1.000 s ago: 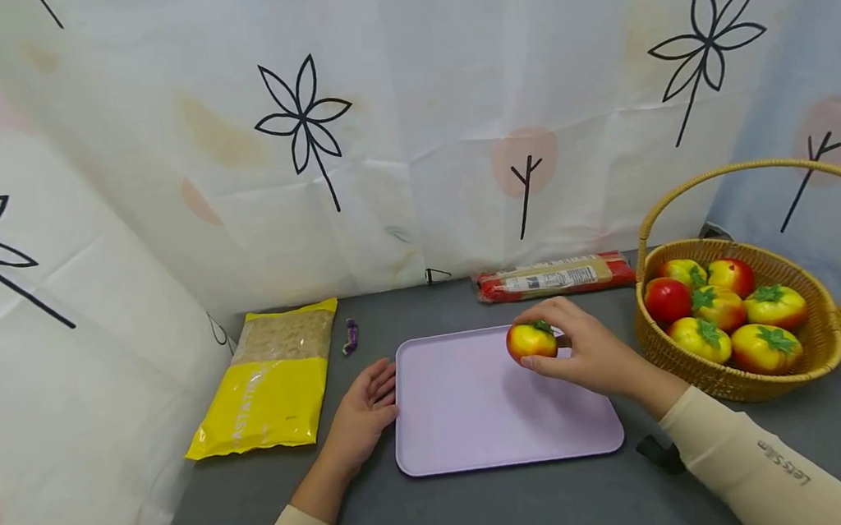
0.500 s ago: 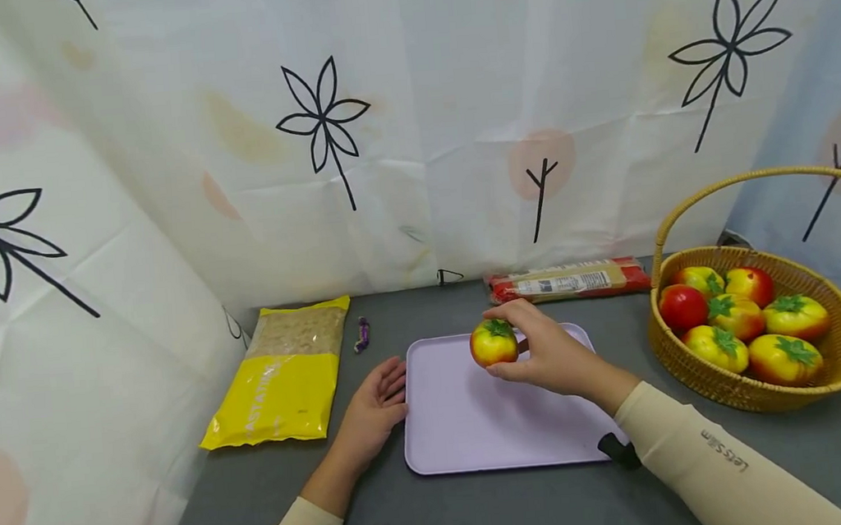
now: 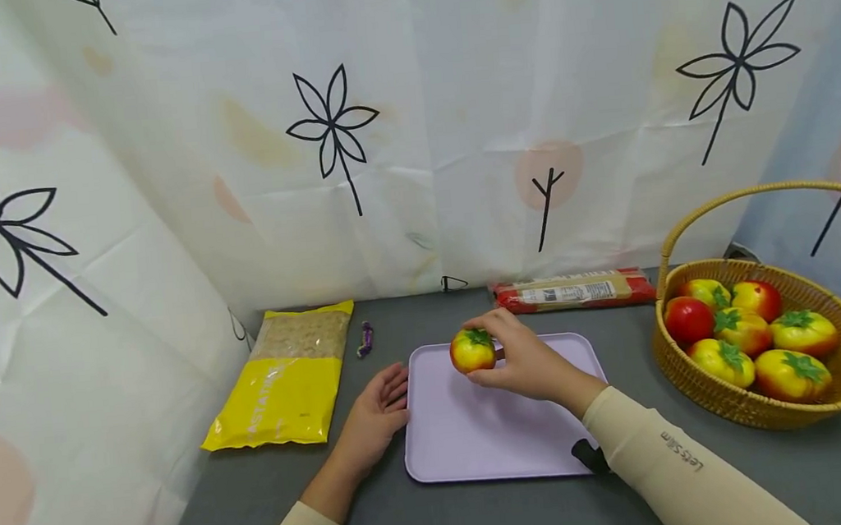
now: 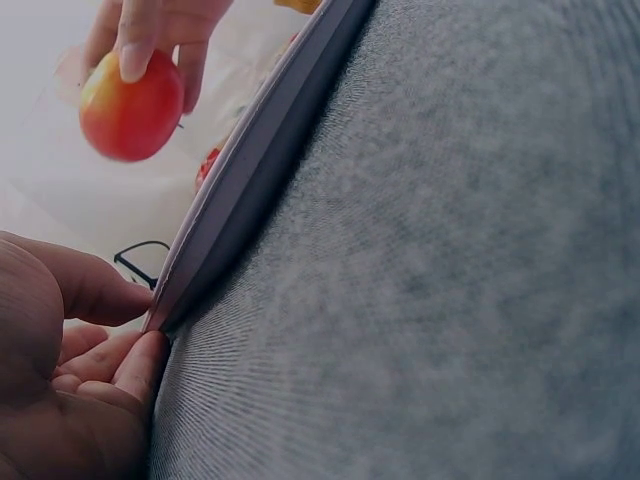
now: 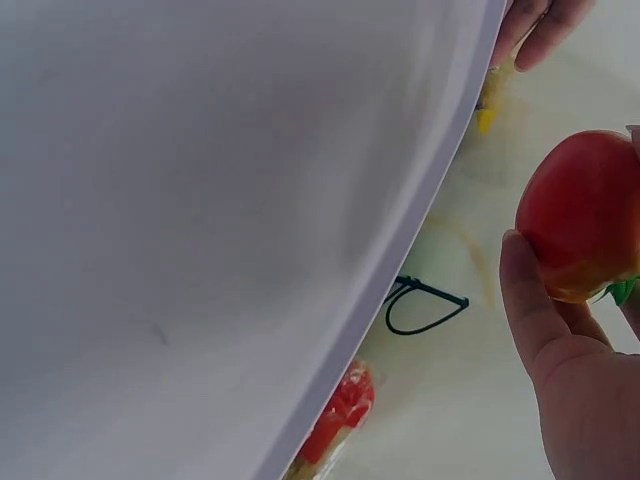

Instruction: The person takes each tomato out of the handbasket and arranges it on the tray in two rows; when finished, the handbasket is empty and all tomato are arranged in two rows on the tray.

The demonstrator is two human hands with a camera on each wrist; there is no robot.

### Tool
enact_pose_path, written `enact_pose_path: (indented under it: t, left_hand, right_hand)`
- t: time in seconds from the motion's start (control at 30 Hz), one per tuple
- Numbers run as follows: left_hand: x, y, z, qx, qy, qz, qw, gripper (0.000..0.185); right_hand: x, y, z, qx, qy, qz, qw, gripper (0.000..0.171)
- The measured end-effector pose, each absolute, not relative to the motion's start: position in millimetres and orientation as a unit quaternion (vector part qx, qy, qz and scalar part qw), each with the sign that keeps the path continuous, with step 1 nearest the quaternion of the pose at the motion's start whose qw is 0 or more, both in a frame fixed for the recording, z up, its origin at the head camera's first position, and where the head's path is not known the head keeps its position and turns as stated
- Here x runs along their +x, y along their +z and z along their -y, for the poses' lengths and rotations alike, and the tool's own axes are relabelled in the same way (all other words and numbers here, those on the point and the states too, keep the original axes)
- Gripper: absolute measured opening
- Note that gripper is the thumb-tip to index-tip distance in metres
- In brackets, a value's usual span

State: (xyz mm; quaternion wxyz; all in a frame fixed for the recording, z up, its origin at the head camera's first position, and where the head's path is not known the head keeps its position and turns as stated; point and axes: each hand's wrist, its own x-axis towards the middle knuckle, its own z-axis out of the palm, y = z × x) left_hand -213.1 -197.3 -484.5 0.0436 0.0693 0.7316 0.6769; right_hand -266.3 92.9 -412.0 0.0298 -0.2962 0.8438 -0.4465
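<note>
My right hand point(image 3: 520, 356) holds a red-and-yellow persimmon point(image 3: 473, 350) with a green leafy top, thumb and fingers on its sides. In the head view it overlaps the far part of a lilac tray point(image 3: 494, 446). The right wrist view shows the persimmon's red side point(image 5: 580, 210) against the curtain, away from the tray rim point(image 5: 400, 240). My left hand point(image 3: 373, 414) is at the tray's left edge. In the left wrist view, its thumb point(image 4: 105, 290) and fingers pinch the rim there.
A wicker basket point(image 3: 743, 410) with several more persimmons stands right, its tall handle arching up. A yellow-and-clear bag point(image 3: 282, 389) lies left, with a small purple-wrapped piece point(image 3: 366, 339) beside it. A red-ended packet point(image 3: 574, 291) lies along the back, before a patterned curtain point(image 3: 458, 169).
My right hand has carried the persimmon leftward over the tray, away from the basket side. The left hand stays at the tray's edge. The head view has shifted slightly.
</note>
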Motion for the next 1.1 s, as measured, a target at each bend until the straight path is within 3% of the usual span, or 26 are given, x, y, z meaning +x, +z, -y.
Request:
enact_pose_path:
  t: [0.7, 1.1]
  left_hand:
    - [-214.0, -484.7, 198.6, 0.069, 0.677, -0.731, 0.048, 0.076]
    - [-212.5, -483.5, 199.8, 0.07, 0.671, -0.736, 0.052, 0.076]
  right_hand:
    - [-286.2, -428.8, -58.0, -0.312, -0.413, -0.855, 0.024, 0.066]
    - [-297.3, -433.6, -31.1, -0.302, -0.384, -0.871, 0.047, 0.066]
